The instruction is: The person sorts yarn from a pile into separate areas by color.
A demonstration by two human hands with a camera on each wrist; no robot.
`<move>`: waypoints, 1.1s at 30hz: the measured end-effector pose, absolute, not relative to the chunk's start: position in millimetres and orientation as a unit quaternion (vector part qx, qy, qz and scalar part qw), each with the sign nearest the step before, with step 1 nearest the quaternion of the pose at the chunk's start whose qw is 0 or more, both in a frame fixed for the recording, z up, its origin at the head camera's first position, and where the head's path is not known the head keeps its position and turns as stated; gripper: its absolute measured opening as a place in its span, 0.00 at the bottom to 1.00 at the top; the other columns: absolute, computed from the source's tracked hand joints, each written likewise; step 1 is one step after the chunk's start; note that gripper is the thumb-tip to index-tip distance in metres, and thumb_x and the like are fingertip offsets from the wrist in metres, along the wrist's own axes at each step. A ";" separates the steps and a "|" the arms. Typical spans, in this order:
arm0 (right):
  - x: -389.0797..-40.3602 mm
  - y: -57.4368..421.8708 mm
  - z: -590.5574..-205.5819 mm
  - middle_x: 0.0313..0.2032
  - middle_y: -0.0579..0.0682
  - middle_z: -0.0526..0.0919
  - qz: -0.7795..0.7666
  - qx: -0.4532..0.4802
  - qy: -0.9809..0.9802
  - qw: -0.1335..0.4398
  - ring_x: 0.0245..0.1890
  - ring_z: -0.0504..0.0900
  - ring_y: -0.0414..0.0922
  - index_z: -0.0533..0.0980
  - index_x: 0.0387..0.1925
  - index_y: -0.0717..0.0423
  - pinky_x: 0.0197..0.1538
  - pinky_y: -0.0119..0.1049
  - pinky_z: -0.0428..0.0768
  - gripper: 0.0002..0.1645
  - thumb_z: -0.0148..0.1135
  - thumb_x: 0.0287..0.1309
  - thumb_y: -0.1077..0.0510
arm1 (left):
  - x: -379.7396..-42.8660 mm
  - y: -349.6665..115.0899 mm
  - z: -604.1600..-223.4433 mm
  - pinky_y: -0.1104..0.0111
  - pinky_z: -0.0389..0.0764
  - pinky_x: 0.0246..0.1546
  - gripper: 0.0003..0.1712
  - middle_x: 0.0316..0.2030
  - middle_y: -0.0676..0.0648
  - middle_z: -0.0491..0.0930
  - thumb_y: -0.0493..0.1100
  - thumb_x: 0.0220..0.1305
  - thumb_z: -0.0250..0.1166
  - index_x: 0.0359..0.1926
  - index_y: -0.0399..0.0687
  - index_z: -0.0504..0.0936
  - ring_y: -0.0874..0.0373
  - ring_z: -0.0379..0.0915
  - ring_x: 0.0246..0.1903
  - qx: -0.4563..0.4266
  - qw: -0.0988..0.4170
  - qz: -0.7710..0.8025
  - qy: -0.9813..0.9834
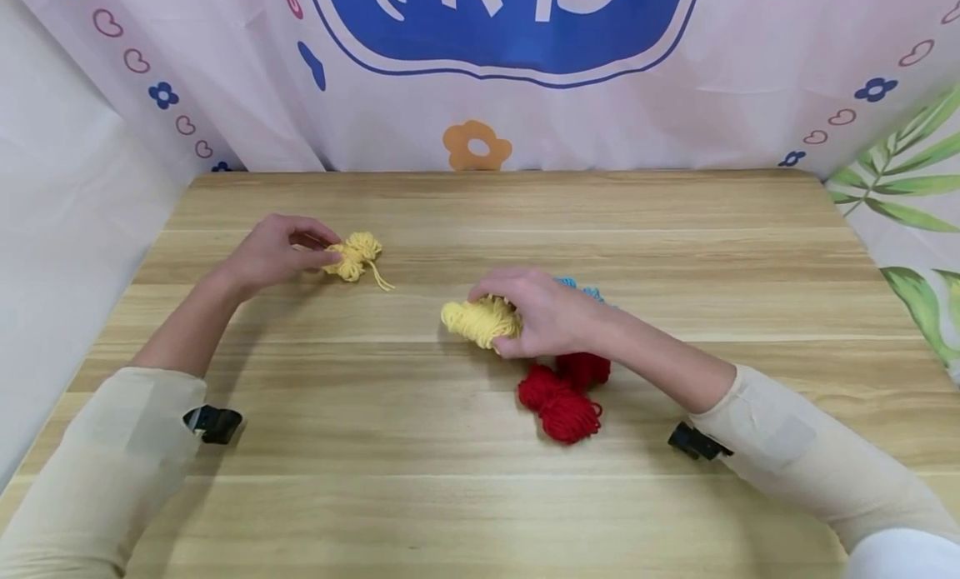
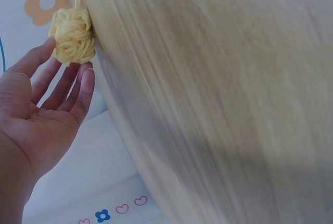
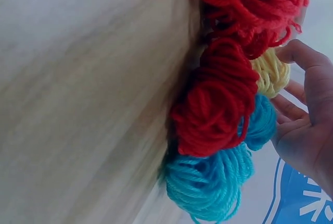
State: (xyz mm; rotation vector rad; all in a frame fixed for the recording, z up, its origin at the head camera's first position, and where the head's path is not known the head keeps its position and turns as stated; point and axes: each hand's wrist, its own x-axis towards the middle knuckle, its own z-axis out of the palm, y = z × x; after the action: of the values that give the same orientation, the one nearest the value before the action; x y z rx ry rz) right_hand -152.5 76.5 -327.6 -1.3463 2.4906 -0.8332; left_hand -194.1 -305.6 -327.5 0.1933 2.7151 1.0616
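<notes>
At the left of the table, my left hand [image 1: 281, 250] pinches one end of a small yellow yarn bundle [image 1: 362, 247], its thumb on one side and fingers on the other. A loose yarn tail trails from that bundle toward the right. Near the middle, my right hand [image 1: 551, 312] grips a larger yellow yarn skein [image 1: 477, 321] from its right side. Below that hand lie red yarn skeins [image 1: 566, 408], seen larger in the right wrist view. Blue yarn [image 3: 210, 182] sits beside the red, partly hidden behind the right hand and forearm in the head view.
The wooden table [image 1: 337, 496] reaches back to a printed white cloth [image 1: 390, 121] hanging behind its far edge. A black clip-like device [image 1: 216, 425] is on the left sleeve, and a similar black device [image 1: 697, 441] is on the right sleeve.
</notes>
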 end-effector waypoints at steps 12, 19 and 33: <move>-161.1 74.5 -322.2 0.52 0.52 0.85 -0.296 -0.440 0.843 0.086 0.50 0.81 0.47 0.80 0.56 0.61 0.55 0.42 0.81 0.28 0.75 0.50 0.62 | -191.6 -306.7 -326.2 0.76 0.81 0.37 0.16 0.47 0.40 0.84 0.37 0.68 0.71 0.53 0.32 0.85 0.69 0.77 0.39 0.079 0.090 0.372 0.921; -165.6 71.4 -319.9 0.48 0.51 0.86 -0.311 -0.437 0.841 0.074 0.45 0.80 0.45 0.81 0.54 0.61 0.48 0.38 0.81 0.28 0.75 0.48 0.63 | -190.6 -305.6 -328.7 0.77 0.81 0.36 0.15 0.46 0.39 0.85 0.36 0.67 0.72 0.51 0.31 0.85 0.70 0.77 0.38 0.090 0.085 0.374 0.919; -177.1 59.8 -315.2 0.49 0.54 0.86 -0.323 -0.428 0.841 0.071 0.45 0.81 0.46 0.80 0.56 0.63 0.44 0.37 0.82 0.28 0.75 0.51 0.62 | -188.5 -305.7 -325.3 0.73 0.83 0.36 0.13 0.47 0.38 0.85 0.36 0.68 0.71 0.50 0.33 0.86 0.70 0.78 0.38 0.091 0.077 0.359 0.926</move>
State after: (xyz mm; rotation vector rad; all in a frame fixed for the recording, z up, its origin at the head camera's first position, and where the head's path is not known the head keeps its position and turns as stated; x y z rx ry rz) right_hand -177.1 59.8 -315.2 -1.2878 2.5285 -0.9698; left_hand -188.5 -305.7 -325.3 0.2720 2.7747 1.0758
